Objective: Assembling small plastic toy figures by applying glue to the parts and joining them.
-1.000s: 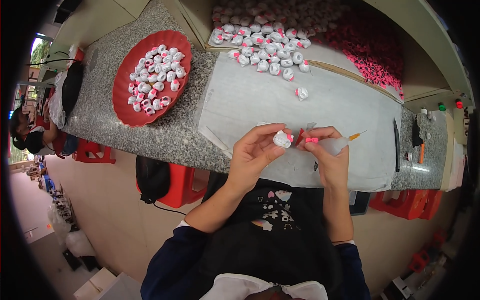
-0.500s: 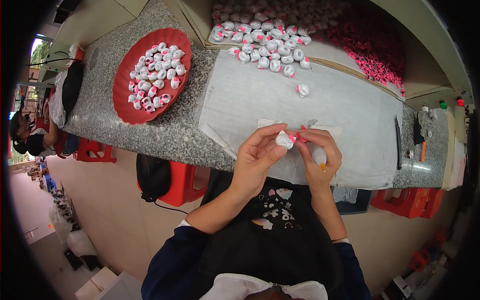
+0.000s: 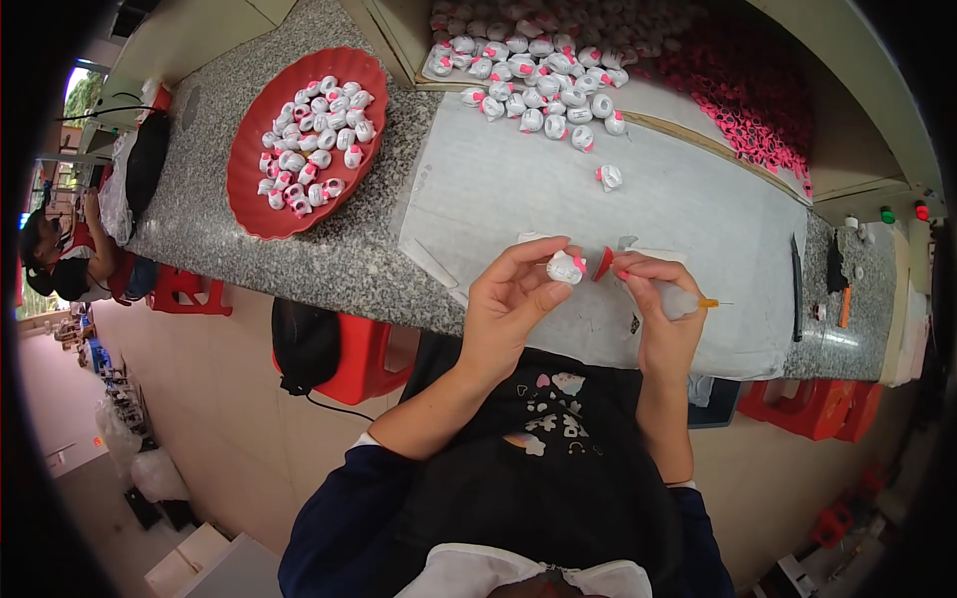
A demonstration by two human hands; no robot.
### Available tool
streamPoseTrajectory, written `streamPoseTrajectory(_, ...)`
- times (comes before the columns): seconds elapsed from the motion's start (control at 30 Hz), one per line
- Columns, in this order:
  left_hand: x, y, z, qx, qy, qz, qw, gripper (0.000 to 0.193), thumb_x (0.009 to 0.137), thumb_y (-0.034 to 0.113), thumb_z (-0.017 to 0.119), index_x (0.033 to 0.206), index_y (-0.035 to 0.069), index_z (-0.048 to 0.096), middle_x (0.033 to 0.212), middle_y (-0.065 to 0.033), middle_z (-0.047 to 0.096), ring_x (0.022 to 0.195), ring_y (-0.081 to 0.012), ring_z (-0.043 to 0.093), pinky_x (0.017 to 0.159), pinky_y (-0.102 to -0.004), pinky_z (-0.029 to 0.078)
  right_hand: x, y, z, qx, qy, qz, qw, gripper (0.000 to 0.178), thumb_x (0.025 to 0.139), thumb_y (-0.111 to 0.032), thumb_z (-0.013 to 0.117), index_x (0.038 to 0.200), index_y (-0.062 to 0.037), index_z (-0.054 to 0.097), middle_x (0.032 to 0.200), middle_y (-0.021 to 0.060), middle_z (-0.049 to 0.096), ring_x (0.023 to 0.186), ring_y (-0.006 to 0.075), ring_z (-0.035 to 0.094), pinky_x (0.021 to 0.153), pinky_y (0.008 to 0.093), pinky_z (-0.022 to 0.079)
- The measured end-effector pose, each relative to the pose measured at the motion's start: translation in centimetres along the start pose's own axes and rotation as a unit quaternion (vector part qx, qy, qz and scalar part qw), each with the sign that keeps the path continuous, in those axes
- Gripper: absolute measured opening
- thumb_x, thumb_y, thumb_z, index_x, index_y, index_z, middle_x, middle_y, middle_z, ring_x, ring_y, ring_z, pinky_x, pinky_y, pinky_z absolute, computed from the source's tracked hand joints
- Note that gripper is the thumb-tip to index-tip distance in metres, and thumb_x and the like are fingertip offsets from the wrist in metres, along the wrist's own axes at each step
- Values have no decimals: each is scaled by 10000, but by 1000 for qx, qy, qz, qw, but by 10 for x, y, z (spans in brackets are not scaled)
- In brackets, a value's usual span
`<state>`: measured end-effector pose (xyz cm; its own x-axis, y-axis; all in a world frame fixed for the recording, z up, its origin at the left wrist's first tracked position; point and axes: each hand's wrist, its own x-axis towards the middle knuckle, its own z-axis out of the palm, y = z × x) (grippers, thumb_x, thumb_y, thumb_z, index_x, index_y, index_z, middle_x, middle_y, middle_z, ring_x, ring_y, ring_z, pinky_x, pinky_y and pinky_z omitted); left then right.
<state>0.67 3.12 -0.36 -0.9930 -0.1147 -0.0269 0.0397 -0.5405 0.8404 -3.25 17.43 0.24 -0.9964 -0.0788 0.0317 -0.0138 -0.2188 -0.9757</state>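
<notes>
My left hand [image 3: 510, 302] pinches a small white cat-head figurine [image 3: 566, 266] with a pink bow between thumb and fingertips. Apart from it, to the right, my right hand [image 3: 666, 311] is closed on a translucent squeeze bottle [image 3: 680, 302]. The bottle's orange tip and thin needle point right, away from the figurine. A small pink bit [image 3: 624, 274] shows at the right fingertips; its shape is hard to make out. Between the hands is a small red piece [image 3: 603, 263], and both hands are over a white paper sheet [image 3: 498, 199].
A red scalloped bowl [image 3: 244, 199] of similar figurines stands on the granite counter at left. More figurines [image 3: 548, 85] are heaped at the back, beside a pile of pink pieces [image 3: 758, 120]. One figurine [image 3: 609, 177] lies alone. A black stick-like tool [image 3: 797, 289] is at right.
My right hand has drawn away to the right from the figurine, and the bottle's tip has swung from pointing toward me to pointing right. My left hand keeps its hold on the figurine.
</notes>
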Motion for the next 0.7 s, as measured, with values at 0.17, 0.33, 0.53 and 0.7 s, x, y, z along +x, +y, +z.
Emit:
streamPoseTrajectory(0.17,-2,0,1,81,-24,45,995,353,714,-65,527,1052,-26,434,1031,-153,498,963,-200,488,813,-297,405,-5,-9,-6,46,-13,39,998,71,699,31,542,755,14,502,732,112,522,686,188,510,637,297,424)
streamPoseTrajectory(0.33,-2,-1,2,156,-28,104,982,318,695,-83,537,1002,-33,476,1029,-157,502,950,-206,496,803,-287,405,-10,-22,2,77,-59,88,991,93,673,39,568,715,14,489,723,128,522,646,183,517,594,276,437)
streamPoseTrajectory(0.53,2,5,2,302,-78,183,932,293,654,-97,556,937,-29,527,1013,-168,511,944,-225,499,790,-289,406,-8,-19,2,36,-104,94,990,124,647,63,585,705,13,488,721,130,536,622,169,524,560,245,439)
streamPoseTrajectory(0.7,1,9,4,266,-117,161,943,292,665,-98,547,946,-29,514,1030,-186,498,949,-235,496,796,-302,405,-7,-14,0,21,-87,101,991,148,644,53,598,714,0,480,718,100,526,628,132,510,577,222,415)
